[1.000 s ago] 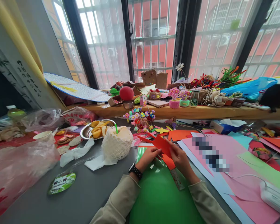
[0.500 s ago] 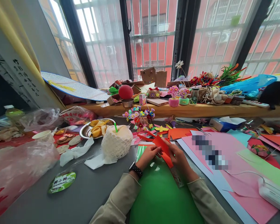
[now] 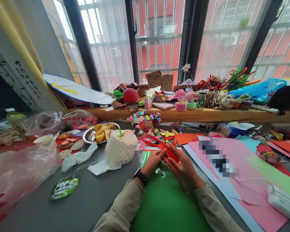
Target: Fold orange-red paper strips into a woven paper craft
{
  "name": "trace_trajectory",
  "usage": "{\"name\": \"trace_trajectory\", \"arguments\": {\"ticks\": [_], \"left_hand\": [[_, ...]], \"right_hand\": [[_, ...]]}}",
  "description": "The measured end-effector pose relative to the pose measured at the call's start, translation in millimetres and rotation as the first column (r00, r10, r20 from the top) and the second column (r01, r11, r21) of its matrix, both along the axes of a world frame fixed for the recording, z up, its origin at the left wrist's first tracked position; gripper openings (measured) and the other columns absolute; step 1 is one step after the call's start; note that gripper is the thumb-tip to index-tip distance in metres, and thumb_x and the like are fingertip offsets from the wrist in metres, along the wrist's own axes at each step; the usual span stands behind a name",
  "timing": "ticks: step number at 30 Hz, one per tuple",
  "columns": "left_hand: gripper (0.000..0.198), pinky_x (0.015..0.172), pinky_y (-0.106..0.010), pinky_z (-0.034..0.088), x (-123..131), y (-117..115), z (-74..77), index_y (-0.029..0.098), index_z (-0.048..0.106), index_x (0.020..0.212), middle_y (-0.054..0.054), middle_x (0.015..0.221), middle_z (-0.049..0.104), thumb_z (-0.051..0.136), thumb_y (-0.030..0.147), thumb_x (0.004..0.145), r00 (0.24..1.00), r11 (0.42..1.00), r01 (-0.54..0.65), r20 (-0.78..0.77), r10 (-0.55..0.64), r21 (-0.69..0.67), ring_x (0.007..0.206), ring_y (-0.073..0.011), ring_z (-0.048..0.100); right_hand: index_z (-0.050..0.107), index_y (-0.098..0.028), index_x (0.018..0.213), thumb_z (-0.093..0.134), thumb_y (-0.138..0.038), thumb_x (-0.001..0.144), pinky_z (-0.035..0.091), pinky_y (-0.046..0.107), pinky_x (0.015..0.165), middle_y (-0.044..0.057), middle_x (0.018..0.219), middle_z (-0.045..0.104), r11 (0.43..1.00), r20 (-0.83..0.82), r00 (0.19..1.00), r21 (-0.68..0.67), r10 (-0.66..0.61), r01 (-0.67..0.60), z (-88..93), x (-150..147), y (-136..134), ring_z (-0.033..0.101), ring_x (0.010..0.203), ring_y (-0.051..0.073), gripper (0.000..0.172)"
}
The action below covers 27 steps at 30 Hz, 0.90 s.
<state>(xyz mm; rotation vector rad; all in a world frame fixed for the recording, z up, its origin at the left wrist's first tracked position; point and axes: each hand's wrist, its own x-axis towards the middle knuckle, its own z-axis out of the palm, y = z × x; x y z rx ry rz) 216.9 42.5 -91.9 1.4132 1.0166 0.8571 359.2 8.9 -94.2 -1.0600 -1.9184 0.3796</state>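
Both hands hold a folded piece of orange-red paper (image 3: pixel 173 155) above the green surface (image 3: pixel 169 203) in front of me. My left hand (image 3: pixel 153 162), with a dark watch (image 3: pixel 140 176) on its wrist, pinches the paper's left side. My right hand (image 3: pixel 185 164) grips its right side, fingers along the fold and thumb near the lower edge. Just beyond the hands lie strips of red paper (image 3: pixel 151 141), a yellow paper star (image 3: pixel 167 133) and a sheet of orange paper (image 3: pixel 187 138). The underside of the folded paper is hidden.
A coconut in white netting (image 3: pixel 120 148) with a green straw stands left of my hands, near a metal bowl of banana peels (image 3: pixel 87 135). Pink paper sheets (image 3: pixel 253 193) and a white power bank (image 3: pixel 284 201) lie at right. Craft flowers (image 3: pixel 145 120) stand ahead, below the crowded windowsill.
The orange-red paper has turned and tilted between my hands. My right fingers have shifted up and lie flatter along it; my left hand has hardly moved.
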Motion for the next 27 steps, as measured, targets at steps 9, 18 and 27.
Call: {"name": "trace_trajectory", "arguments": {"ticks": [9, 18, 27], "left_hand": [[0.041, 0.047, -0.017, 0.035, 0, -2, 3.8, 0.014, 0.055, 0.073, -0.002, 0.067, 0.058, 0.040, 0.051, 0.066, 0.999, 0.998, -0.019, -0.029, 0.021, 0.054, 0.054, -0.0093, 0.051], [0.041, 0.047, -0.018, 0.036, 0, -1, 2.4, 0.013, 0.054, 0.068, -0.002, 0.064, 0.056, 0.038, 0.051, 0.068, 1.000, 0.997, -0.023, -0.009, 0.024, 0.077, 0.052, -0.0092, 0.050], [0.042, 0.048, -0.019, 0.036, 0, 0, 0.6, 0.012, 0.054, 0.068, -0.003, 0.064, 0.057, 0.039, 0.052, 0.067, 0.999, 0.997, -0.030, -0.015, 0.031, 0.067, 0.051, -0.0088, 0.050]], "right_hand": [[0.011, -0.022, 0.127, 0.040, -0.044, 0.073, 0.028, 0.038, 0.090, 0.005, 0.120, 0.041, 0.985, -0.120, 0.983, -0.093, 0.135, -0.147, 4.1, -1, -5, 0.032, 0.112, 0.021, 0.065], [0.009, -0.020, 0.127, 0.040, -0.048, 0.072, 0.025, 0.039, 0.091, 0.007, 0.119, 0.041, 0.967, -0.232, 0.956, -0.138, 0.180, -0.215, 8.5, -4, -8, 0.033, 0.111, 0.020, 0.069], [0.012, -0.020, 0.127, 0.033, -0.053, 0.073, 0.021, 0.043, 0.092, 0.007, 0.116, 0.045, 0.952, -0.367, 0.907, -0.137, 0.209, -0.274, 7.6, -3, -6, 0.029, 0.114, 0.020, 0.067]]}}
